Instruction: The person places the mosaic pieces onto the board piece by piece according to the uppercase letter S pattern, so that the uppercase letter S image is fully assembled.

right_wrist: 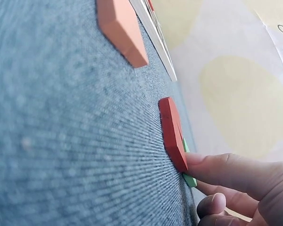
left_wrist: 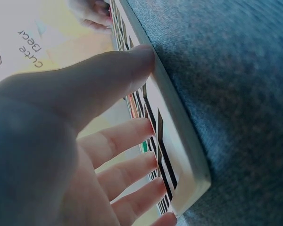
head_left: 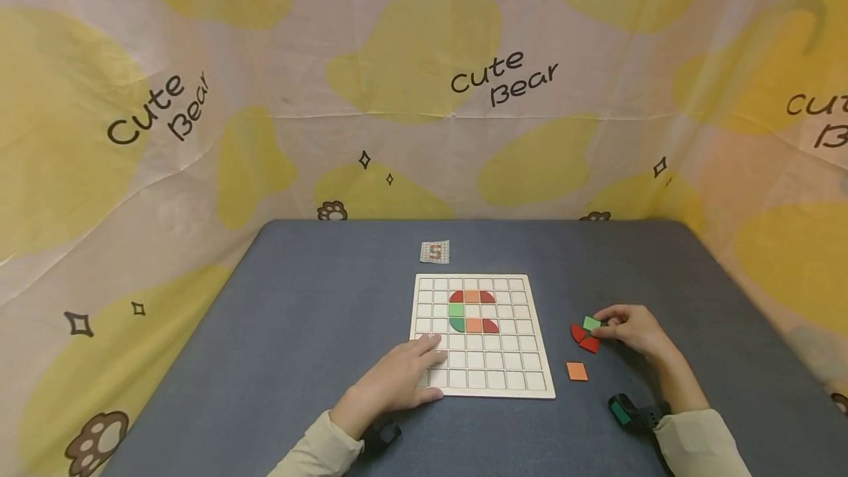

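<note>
Head view shows a pale grid board (head_left: pixel 495 360) lying flat on the dark blue surface (head_left: pixel 318 300), its shallow cells partly filled toward the far side. The farthest filled row holds a red quarter-circle, an orange square and another red quarter-circle from left to right; the next has a light green square at its left; the third has a dark green quarter-circle, an orange square and a red quarter-circle.

The left hand (head_left: pixel 400 374) rests across the board's near left part, fingers spread and nearly straight, gripping nothing, with the thumb at the near edge; the cells beneath it are hidden. Right of the board, the right hand (head_left: pixel 629 326) pinches a light green tile (head_left: pixel 591 323) between thumb and index finger, its other fingers curled. Two red tiles (head_left: pixel 589 344) lie just beside it, and an orange tile (head_left: pixel 576 372) lies nearer.

Right wrist view has a red tile partly covering the green one, so whether that is lifted is unclear. A small card (head_left: pixel 434 252) beyond the board bears a grid and a blurred figure.
</note>
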A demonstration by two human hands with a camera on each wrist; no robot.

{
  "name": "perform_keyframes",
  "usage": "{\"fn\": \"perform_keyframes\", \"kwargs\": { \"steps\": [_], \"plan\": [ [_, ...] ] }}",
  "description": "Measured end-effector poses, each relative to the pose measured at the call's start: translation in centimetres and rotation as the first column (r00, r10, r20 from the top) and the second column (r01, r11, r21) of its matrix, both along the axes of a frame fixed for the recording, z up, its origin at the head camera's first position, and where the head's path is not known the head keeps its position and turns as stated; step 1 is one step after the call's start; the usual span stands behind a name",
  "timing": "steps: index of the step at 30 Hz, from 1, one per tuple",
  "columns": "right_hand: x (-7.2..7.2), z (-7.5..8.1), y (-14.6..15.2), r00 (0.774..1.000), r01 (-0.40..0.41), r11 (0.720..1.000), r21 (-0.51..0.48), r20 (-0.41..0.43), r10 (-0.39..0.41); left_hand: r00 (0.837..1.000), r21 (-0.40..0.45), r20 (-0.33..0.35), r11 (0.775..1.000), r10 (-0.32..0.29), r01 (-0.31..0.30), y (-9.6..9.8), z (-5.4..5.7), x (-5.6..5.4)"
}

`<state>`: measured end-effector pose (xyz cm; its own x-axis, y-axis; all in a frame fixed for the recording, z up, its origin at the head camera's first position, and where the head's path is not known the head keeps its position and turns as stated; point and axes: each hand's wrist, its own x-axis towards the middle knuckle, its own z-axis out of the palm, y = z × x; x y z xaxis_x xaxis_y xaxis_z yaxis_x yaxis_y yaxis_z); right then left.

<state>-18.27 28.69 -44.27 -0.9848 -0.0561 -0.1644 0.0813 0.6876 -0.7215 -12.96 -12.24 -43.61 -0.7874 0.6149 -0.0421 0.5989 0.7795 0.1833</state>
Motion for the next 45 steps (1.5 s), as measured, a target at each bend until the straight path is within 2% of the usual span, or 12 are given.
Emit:
{"fn": "perform_keyframes", "kwargs": {
  "steps": [14,26,37,45],
  "plan": [
    [0.0,0.6,-0.7,0.999,-0.018,1.0,0.025,-0.042,0.019,1.0,-0.009,-0.015,1.0,-0.013,0.013,0.0,0.1,-0.2],
    [0.0,0.8,-2.1,0.998,-0.049,0.999,-0.011,-0.048,0.049,0.999,0.008,-0.042,1.0,-0.027,0.027,-0.1,0.1,-0.2],
    [0.2,1.0,-3.2,0.995,-0.078,0.997,-0.023,-0.063,0.076,1.0,-0.004,0.002,1.0,-0.01,0.01,-0.1,0.3,-0.1],
    [0.1,0.9,-4.0,0.993,-0.095,0.995,-0.01,-0.068,0.094,1.0,0.0,-0.009,1.0,-0.016,0.016,-0.1,0.3,-0.1]
  ]
}}
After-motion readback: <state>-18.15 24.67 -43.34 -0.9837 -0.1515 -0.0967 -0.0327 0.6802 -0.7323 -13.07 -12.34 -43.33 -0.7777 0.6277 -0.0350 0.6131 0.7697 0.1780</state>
